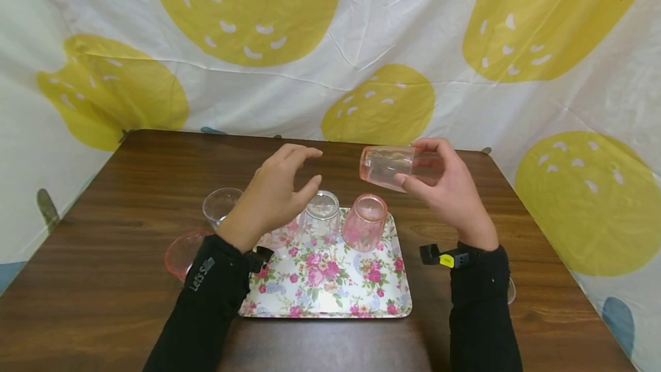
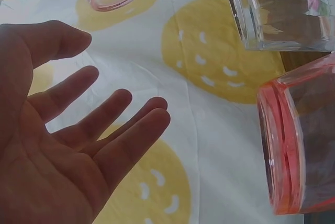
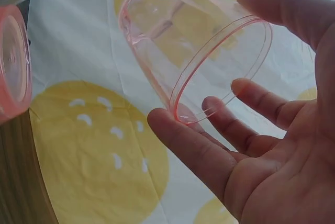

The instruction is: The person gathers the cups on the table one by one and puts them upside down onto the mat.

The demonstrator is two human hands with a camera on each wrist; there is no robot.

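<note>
One pink tumbler (image 1: 387, 166) lies sideways in the right hand (image 1: 454, 188) in the head view, its base toward the left hand (image 1: 273, 191); below the grip, an upturned clear glass (image 1: 322, 220) and an upturned pink glass (image 1: 365, 227) stand on the floral tray (image 1: 330, 300). In the left wrist view, that hand is spread, gripping nothing. In the right wrist view, thumb and fingers hold the tumbler near its rim; I'd squeeze lightly, turn it slowly and keep its base off the neighbours.

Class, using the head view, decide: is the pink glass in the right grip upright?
No, the pink glass in the right grip is tipped sideways, its base pointing left.
</note>
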